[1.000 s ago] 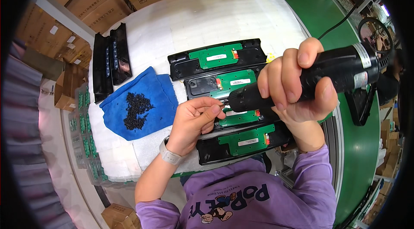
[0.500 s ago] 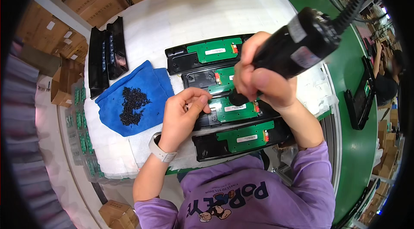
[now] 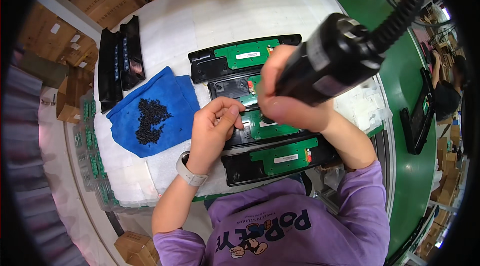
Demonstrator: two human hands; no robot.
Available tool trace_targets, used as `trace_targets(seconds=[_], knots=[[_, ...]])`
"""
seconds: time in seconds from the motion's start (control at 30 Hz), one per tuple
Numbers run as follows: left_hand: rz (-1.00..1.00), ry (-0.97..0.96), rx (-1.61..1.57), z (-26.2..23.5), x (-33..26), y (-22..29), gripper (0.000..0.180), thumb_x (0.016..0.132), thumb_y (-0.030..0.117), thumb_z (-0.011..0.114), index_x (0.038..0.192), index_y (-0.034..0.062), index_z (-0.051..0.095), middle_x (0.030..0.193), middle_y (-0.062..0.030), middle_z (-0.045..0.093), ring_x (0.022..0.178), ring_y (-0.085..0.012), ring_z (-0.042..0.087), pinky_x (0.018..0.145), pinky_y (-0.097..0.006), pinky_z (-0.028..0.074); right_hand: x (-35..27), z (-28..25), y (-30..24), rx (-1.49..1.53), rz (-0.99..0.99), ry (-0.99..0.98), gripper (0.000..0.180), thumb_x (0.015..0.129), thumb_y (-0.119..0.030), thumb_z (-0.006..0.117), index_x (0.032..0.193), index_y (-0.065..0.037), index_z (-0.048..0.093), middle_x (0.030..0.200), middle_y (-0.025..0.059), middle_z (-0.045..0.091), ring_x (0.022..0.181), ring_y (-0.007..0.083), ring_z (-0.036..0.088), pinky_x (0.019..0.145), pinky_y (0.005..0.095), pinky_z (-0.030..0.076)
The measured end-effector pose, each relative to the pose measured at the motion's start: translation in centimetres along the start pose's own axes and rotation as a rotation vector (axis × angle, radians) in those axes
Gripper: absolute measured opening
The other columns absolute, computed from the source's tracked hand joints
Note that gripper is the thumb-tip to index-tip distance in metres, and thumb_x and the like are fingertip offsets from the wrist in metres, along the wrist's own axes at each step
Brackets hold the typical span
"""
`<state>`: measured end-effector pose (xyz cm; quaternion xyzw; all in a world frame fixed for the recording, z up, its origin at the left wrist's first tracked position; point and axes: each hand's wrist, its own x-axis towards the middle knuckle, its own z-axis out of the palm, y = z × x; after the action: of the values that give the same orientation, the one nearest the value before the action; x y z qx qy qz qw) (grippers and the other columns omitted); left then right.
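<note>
My right hand [image 3: 287,101] grips a black electric screwdriver [image 3: 332,61] held upright over the row of black plastic housings, each with a green circuit board. Its coiled cable [image 3: 400,11] runs up to the right. The tip is hidden behind my hand, above the third housing [image 3: 272,130]. My left hand [image 3: 215,126], with a pale watch on the wrist, rests with pinched fingers at the left end of that housing. Whether it pinches a screw cannot be seen. Another housing [image 3: 242,56] lies at the far end and one [image 3: 277,158] nearest me.
A blue cloth [image 3: 150,111] with a heap of small black screws [image 3: 148,121] lies left of my hands. Two black panels [image 3: 117,58] sit at the far left on the white padded table [image 3: 210,11]. Stacked green boards [image 3: 92,156] line the left edge. A green conveyor [image 3: 410,156] runs on the right.
My right hand has swung the screwdriver from lying sideways to standing upright over the third housing. My left hand has stayed at the housing's left end.
</note>
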<state>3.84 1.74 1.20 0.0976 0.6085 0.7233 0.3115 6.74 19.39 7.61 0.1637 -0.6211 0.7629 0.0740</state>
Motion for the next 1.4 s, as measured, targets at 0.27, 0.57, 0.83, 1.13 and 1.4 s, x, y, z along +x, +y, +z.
trace_targets(seconds=[0.27, 0.57, 0.83, 1.13, 1.4], knots=[[0.002, 0.058, -0.044, 0.5, -0.4, 0.9, 0.015, 0.091, 0.015, 0.049, 0.095, 0.0023, 0.057, 0.063, 0.0017, 0.051, 0.045, -0.0007, 0.031, 0.041, -0.016, 0.021, 0.8, 0.0, 0.1, -0.288, -0.172, -0.142, 0.026, 0.063, -0.001, 0.069, 0.081, -0.004, 0.051, 0.067, 0.0003, 0.052, 0.058, 0.0077, 0.05, 0.052, 0.0206, 0.039], [0.021, 0.035, -0.219, -0.3, -0.2, 0.6, 0.013, 0.087, 0.009, 0.055, 0.098, 0.0004, 0.056, 0.072, -0.003, 0.059, 0.048, -0.0015, 0.035, 0.043, -0.016, 0.026, 0.2, -1.9, -0.6, 0.188, -0.138, -0.109, 0.035, 0.08, -0.026, 0.064, 0.096, -0.003, 0.045, 0.056, -0.001, 0.046, 0.041, 0.0092, 0.043, 0.044, 0.0267, 0.038], [-0.043, -0.097, -0.061, 0.0, -0.8, 1.9, 0.013, 0.082, 0.002, 0.061, 0.095, -0.0021, 0.062, 0.082, -0.0097, 0.067, 0.05, 0.0001, 0.045, 0.042, -0.013, 0.031, 0.6, -2.9, -1.1, 0.568, -0.376, 0.028, 0.034, 0.088, -0.035, 0.045, 0.1, -0.004, 0.045, 0.057, 0.0029, 0.045, 0.04, 0.0133, 0.041, 0.047, 0.0317, 0.04], [0.001, -0.109, -0.026, 0.2, -0.8, 1.8, 0.018, 0.076, -0.007, 0.064, 0.093, -0.0047, 0.062, 0.083, -0.0104, 0.066, 0.068, -0.004, 0.059, 0.055, -0.013, 0.044, 0.2, -2.2, -0.8, 0.569, -0.321, 0.083, 0.031, 0.087, -0.033, 0.043, 0.098, -0.004, 0.044, 0.053, 0.0028, 0.043, 0.037, 0.0129, 0.039, 0.043, 0.0319, 0.038], [-0.008, -0.086, 0.028, 0.0, -0.8, 1.9, 0.014, 0.077, -0.006, 0.063, 0.092, -0.0051, 0.061, 0.082, -0.0125, 0.066, 0.056, -0.0033, 0.054, 0.048, -0.015, 0.042, -0.2, -1.4, -0.9, 0.515, -0.297, 0.203, 0.028, 0.087, -0.032, 0.043, 0.097, -0.005, 0.045, 0.054, 0.0024, 0.043, 0.038, 0.0128, 0.039, 0.043, 0.0314, 0.037]])
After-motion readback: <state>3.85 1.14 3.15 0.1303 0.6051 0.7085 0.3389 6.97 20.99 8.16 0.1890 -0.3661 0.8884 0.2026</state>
